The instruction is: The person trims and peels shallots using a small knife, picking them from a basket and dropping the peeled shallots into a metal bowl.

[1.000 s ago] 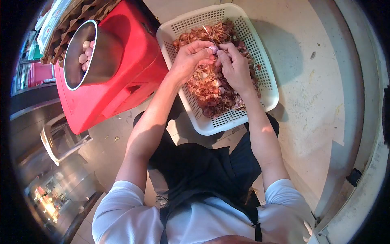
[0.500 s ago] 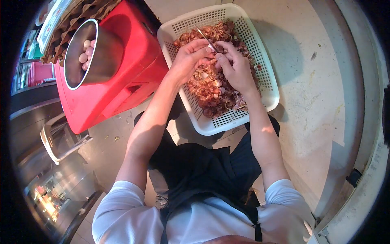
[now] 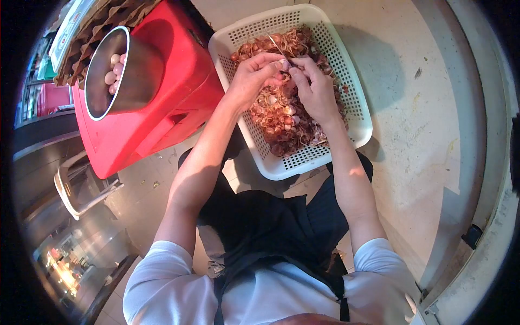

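Above a white perforated basket (image 3: 265, 167), both of my hands meet. Between the thumb and fingers of my left hand (image 3: 252, 77) is a small pale purple shallot (image 3: 284, 65). My right hand (image 3: 315, 89) is closed on a small knife (image 3: 276, 44), its thin blade pointing up and to the left beside the shallot; the handle is hidden in the fingers. Reddish-brown shallots and loose skins (image 3: 279, 116) fill much of the basket under my hands.
On the left, a metal pot (image 3: 138, 76) holding several peeled pinkish shallots (image 3: 115, 73) stands on a red box (image 3: 179, 70). Brown egg trays (image 3: 92, 51) lie behind it. A pale stool or frame (image 3: 64, 187) is at the lower left. A wall curves along the right.
The knife in my right hand has shifted and changed angle slightly at the shallot. My left hand has stayed nearly in place, and its fingers have moved a little.
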`<state>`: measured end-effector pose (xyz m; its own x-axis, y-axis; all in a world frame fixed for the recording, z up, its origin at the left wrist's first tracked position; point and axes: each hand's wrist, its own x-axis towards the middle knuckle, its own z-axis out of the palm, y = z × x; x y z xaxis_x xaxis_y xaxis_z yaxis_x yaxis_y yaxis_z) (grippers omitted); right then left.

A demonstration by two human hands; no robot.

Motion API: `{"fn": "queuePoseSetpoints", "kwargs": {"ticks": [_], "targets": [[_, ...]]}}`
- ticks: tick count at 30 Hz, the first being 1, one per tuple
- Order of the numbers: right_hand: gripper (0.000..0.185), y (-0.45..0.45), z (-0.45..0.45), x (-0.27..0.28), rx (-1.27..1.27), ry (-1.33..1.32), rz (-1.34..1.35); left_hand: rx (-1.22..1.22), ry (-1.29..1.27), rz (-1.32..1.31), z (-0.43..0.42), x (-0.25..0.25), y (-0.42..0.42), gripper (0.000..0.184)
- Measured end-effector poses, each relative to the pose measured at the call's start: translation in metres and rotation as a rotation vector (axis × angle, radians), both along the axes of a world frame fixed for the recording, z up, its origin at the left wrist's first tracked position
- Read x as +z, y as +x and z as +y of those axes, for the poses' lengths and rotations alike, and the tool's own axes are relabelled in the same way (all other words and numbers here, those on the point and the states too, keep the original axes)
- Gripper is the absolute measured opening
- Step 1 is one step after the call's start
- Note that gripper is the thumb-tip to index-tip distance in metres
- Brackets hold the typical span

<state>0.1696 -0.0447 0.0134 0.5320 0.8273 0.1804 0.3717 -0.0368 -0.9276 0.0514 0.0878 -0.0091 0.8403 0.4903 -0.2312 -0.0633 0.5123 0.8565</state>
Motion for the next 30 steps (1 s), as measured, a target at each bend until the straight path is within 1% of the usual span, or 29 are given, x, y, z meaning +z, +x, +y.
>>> {"fn": "queuePoseSetpoints", "kwargs": {"ticks": [9, 12, 21, 24, 27, 30], "targets": [[0.019, -0.0004, 0.0009, -0.0059, 0.015, -0.02, 0.03, -0.002, -0.056, -0.004, -0.0008, 0.0012, -0.0003, 0.025], [0.019, -0.0009, 0.0, -0.0052, 0.02, -0.087, 0.022, 0.009, -0.094, 0.013, -0.0004, 0.0028, -0.0009, 0.025], [0.031, -0.0033, 0.0011, -0.0013, 0.075, -0.152, 0.09, 0.047, -0.105, 0.007, -0.0002, 0.0006, -0.0001, 0.023], [0.028, -0.0038, 0.0021, -0.0049, 0.017, -0.081, 0.053, 0.05, -0.088, 0.047, -0.0004, 0.0012, 0.0003, 0.025], [0.026, -0.0021, 0.0016, -0.0067, -0.04, -0.058, -0.081, 0.035, -0.068, 0.049, -0.0001, 0.0027, 0.0003, 0.025], [0.024, 0.0049, 0.0011, -0.0052, -0.053, -0.109, 0.017, 0.007, -0.063, 0.037, 0.0001, 0.0048, -0.0007, 0.026]]}}
